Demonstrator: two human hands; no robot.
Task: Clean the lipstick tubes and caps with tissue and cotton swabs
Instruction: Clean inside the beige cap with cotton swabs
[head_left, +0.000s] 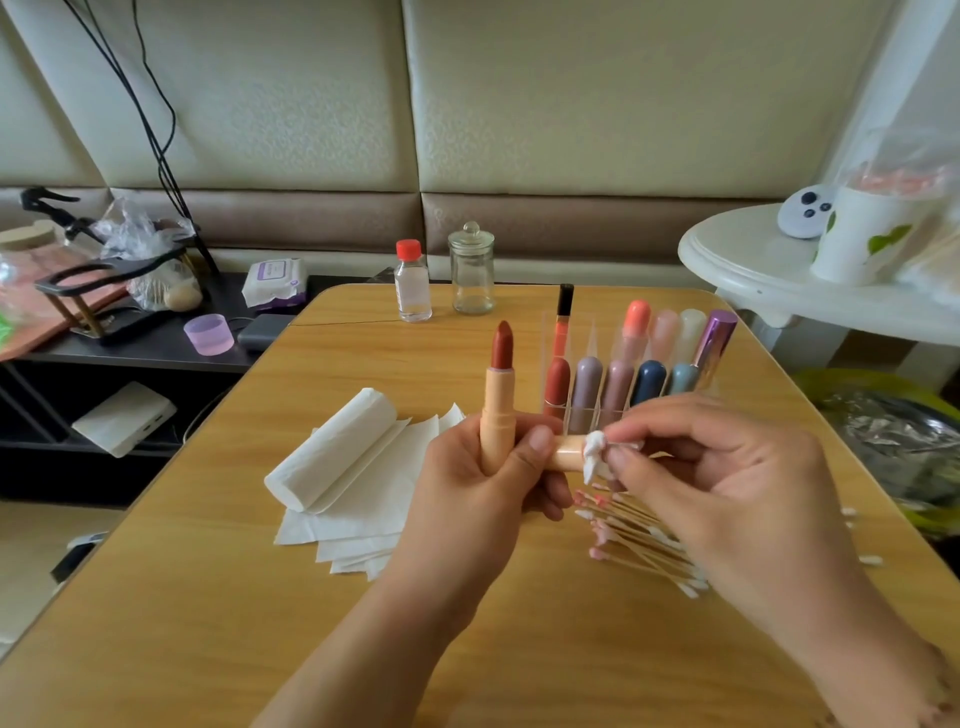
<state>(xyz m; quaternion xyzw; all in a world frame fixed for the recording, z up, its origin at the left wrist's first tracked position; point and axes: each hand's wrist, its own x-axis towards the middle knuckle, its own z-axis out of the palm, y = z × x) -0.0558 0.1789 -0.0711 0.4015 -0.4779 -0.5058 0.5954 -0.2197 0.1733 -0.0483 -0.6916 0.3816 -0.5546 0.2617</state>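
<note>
1. Padded cream wall panels back a wooden worktop that carries a tissue roll on loose sheets, a heap of swabs and a clear rack of capped lipsticks.
2. Left hand grips two things at once: the open lipstick upright in the fist, and its cap pinched crosswise under the thumb.
3. Right hand pinches a twist of tissue with curled fingertips against the cap's open end, above the swabs.
4. Handling, as I judge it: the tube and cap look like light, stiff, smooth plastic, likely to slip or spin, so hold them by the barrel.
5. The exposed red bullet looks soft and would smear or snap; keep fingers and tissue off it.
6. Tissue is limp and tears easily, so a tight twist held near its tip should reach inside the cap.
</note>
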